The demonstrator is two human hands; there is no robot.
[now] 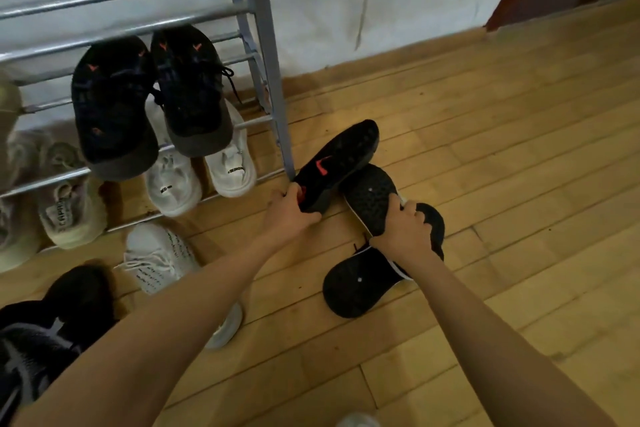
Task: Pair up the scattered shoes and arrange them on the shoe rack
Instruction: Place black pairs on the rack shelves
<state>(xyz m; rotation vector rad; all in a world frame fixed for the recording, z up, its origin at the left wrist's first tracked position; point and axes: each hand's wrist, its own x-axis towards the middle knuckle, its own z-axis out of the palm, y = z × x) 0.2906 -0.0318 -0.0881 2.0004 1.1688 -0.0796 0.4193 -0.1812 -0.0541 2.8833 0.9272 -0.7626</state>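
My left hand (285, 213) grips the heel end of a black shoe with a red logo (341, 158), which lies sole-up beside the rack's front right post. My right hand (407, 230) grips a second black shoe (375, 199) turned sole-up, with a white dot on its sole. A third black shoe (356, 286) lies sole-up on the floor just below my right hand. The grey metal shoe rack (266, 55) stands at the left against the wall. It holds a black pair with orange marks (152, 97), a white pair (201, 173) below, and beige shoes (65, 198) at the left.
A white laced shoe (161, 256) lies on the wooden floor in front of the rack. A black and grey shoe (45, 329) sits at the lower left. A white wall runs behind, with a dark red door frame (519, 0) at the upper right.
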